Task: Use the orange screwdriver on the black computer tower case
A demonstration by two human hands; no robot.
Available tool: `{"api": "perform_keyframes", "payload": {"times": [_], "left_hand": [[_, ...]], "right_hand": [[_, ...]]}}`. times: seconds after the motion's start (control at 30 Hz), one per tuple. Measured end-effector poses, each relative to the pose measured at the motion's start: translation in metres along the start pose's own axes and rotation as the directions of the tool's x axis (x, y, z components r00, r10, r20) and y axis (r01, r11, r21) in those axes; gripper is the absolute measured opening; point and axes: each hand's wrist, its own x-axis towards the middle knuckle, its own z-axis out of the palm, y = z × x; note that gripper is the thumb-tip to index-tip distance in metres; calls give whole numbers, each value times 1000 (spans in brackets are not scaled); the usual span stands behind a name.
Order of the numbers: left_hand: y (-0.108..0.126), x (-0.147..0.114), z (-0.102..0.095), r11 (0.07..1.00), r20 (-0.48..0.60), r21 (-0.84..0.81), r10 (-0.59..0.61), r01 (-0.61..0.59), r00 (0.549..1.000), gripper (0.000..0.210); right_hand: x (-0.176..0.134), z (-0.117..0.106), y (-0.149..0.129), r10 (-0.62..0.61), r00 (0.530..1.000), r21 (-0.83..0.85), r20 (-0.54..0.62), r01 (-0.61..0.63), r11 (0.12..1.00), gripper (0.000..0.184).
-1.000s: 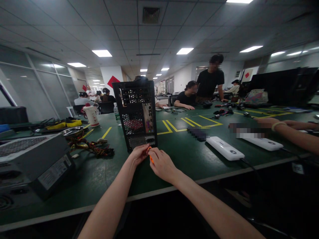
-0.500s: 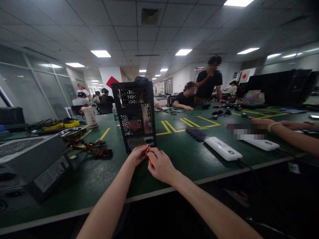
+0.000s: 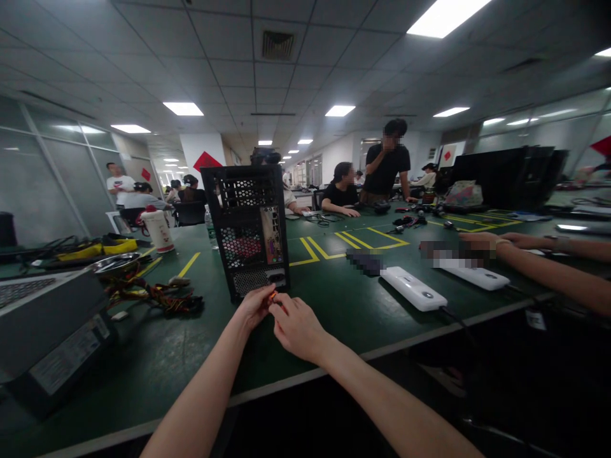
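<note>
My left hand (image 3: 254,310) and my right hand (image 3: 296,326) meet low in front of a black computer case (image 3: 251,229). Both are closed, fingertips together around a small orange-and-black tool (image 3: 272,296). Most of it is covered by my fingers, so its exact kind cannot be made out. The case stands upright with its rear side facing me, showing perforated metal, a port panel (image 3: 271,235) and a power socket near the bottom. My fingers are just in front of its lower edge; whether they touch it is unclear.
To the left lie a grey power supply (image 3: 52,337), bundled cables (image 3: 167,302), a metal bowl (image 3: 114,264) and a white bottle (image 3: 157,230). White power banks (image 3: 413,289) rest to the right. Another person's hands (image 3: 482,242) are at the far right; the table's front edge (image 3: 305,376) runs below.
The view has shifted slightly, so the case and hands appear a little further left and lower. My hands stay together on the tool; less of its orange part shows.
</note>
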Motion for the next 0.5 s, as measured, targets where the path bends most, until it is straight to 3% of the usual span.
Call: {"api": "perform_keyframes", "payload": {"times": [0.3,0.5], "left_hand": [[-2,4,-3,1000,6,28,-2,1,1000,15],[0,5,-3,999,-31,33,-27,28,999,13]], "right_hand": [[0,2,4,100,993,9,-56,-100,995,17],[-1,-5,2,29,999,66,-17,-27,997,26]]}}
